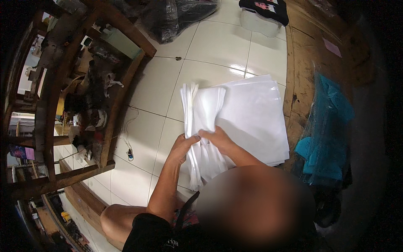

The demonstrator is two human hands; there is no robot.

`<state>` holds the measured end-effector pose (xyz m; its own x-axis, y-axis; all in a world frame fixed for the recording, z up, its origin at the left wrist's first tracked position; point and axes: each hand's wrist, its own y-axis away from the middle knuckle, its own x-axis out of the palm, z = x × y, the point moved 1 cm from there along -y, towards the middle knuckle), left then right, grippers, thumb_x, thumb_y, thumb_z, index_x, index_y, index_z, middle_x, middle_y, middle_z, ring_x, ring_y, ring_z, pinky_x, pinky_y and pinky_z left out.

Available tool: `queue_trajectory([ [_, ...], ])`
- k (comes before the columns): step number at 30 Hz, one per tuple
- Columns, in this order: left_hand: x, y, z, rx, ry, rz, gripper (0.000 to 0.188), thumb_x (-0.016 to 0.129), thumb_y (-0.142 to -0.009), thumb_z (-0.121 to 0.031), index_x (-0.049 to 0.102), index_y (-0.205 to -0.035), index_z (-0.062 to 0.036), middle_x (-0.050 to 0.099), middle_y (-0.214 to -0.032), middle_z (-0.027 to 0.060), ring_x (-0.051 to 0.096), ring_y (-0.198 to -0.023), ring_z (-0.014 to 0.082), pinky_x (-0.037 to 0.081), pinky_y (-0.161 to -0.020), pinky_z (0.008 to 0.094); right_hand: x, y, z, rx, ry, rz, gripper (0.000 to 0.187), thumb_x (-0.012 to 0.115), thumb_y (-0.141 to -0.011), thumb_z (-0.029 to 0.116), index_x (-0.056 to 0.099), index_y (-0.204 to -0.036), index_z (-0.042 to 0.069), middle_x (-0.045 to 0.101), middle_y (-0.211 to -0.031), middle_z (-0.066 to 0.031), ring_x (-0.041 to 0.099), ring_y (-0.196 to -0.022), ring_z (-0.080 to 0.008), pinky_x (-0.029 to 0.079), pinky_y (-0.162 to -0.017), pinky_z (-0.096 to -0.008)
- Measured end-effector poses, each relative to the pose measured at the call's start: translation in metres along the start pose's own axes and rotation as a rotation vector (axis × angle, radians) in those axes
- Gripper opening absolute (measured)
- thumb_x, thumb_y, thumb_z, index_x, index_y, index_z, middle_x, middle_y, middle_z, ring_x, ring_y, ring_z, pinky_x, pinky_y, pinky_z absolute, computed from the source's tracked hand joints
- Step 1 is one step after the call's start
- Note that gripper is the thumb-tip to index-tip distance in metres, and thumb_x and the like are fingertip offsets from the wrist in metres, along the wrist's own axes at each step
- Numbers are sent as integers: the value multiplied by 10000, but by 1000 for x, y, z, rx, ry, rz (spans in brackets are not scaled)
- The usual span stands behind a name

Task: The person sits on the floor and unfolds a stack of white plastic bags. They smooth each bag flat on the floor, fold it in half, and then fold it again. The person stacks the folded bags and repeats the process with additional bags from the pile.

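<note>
My left hand (184,148) grips a folded bundle of thin white sheets (191,111) that stands up from the floor, its thumb pointing across toward the other hand. Close beside it, my right hand (217,139) pinches the fanned part of the same bundle, thumb on top. The sheets look glossy and slightly see-through; whether they are plastic bags or film I cannot tell. Right of the bundle lies a flat stack of larger white sheets (258,113), with its edges slightly out of line. The fingers under the bundle are partly hidden.
Pale floor tiles (153,86) lie around. A wooden frame (134,63) with cluttered shelves is at left. Wooden boards (300,54) and a clear bag with turquoise contents (321,155) are at right. Dark plastic (168,21) and a stool (262,25) stand at the far side.
</note>
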<state>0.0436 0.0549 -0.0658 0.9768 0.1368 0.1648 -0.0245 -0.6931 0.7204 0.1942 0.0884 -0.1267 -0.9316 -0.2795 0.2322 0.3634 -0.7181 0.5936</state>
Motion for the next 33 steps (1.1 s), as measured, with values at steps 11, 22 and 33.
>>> queue_trajectory([
  [11,3,-3,1,67,-37,-51,336,630,-770,-122,578,-1019,98,650,-885,144,642,-771,226,534,-698,328,-8,5,3,-13,-158,160,395,634,-835,329,585,-993,-30,609,-821,-73,550,-723,-145,450,-629,-272],
  [22,-1,-6,2,19,68,-23,378,671,-771,-132,546,-1060,78,631,-934,145,629,-829,222,513,-734,320,-6,16,7,17,-329,-33,338,625,-847,278,565,-1024,-3,593,-874,-58,523,-731,-123,426,-638,-275],
  [33,7,-9,6,70,-70,-105,452,673,-767,-170,534,-1099,105,632,-961,177,645,-786,229,534,-686,325,0,11,13,-51,-105,134,335,682,-806,273,571,-990,17,560,-780,-24,481,-665,-107,400,-581,-252],
])
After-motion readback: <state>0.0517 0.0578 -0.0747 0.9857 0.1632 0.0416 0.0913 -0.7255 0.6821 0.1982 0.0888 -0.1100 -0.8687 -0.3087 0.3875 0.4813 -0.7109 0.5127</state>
